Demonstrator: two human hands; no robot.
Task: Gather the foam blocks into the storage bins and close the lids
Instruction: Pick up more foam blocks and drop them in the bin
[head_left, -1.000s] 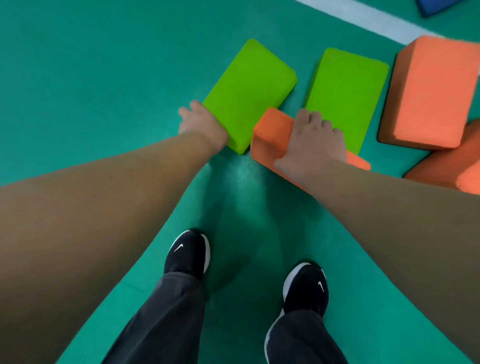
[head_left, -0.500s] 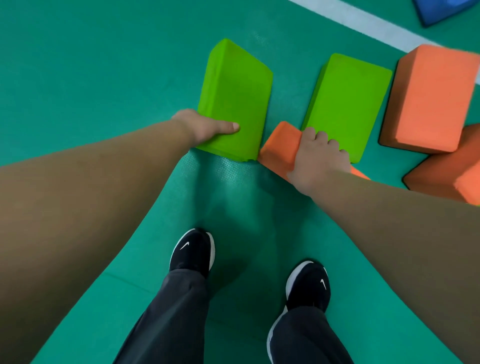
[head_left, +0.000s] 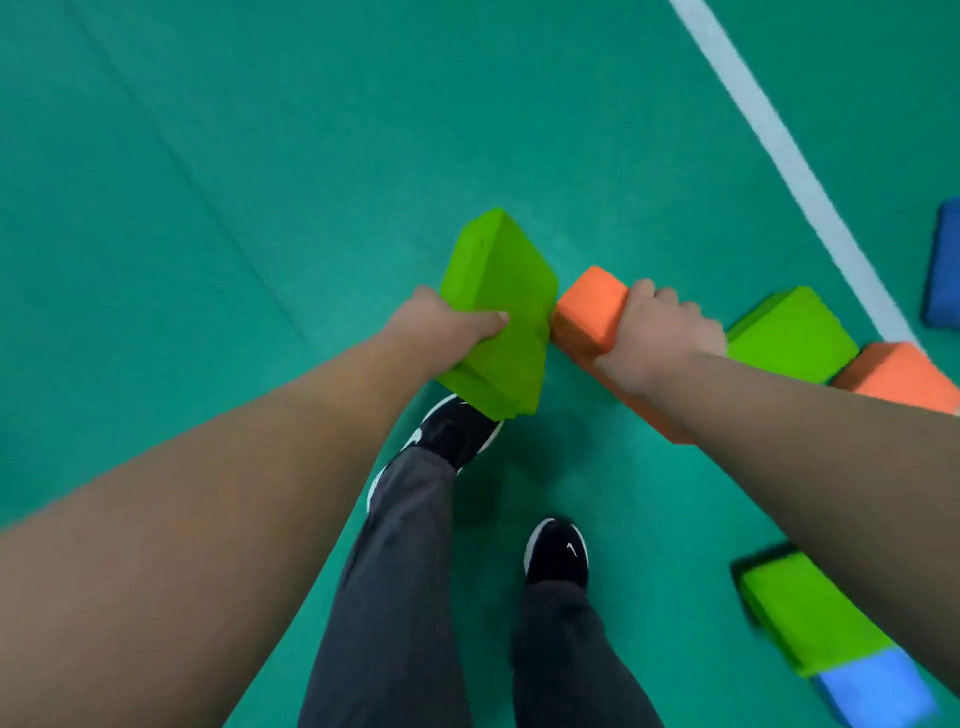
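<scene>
1. Head view: left hand (head_left: 441, 325) grips a lime-green foam block (head_left: 498, 312), thumb across its top face, fingers hidden beneath. The block is tilted, well left of the white floor line (head_left: 779, 150).
2. Right hand (head_left: 660, 338) has its fingers curled over the end of an orange foam block (head_left: 589, 312), which is nearer the line and just beside the green one.
3. Loose second green block (head_left: 789, 332) and second orange block (head_left: 904, 374) lie just left of the line. A dark blue block (head_left: 943, 265) lies right of it.
</scene>
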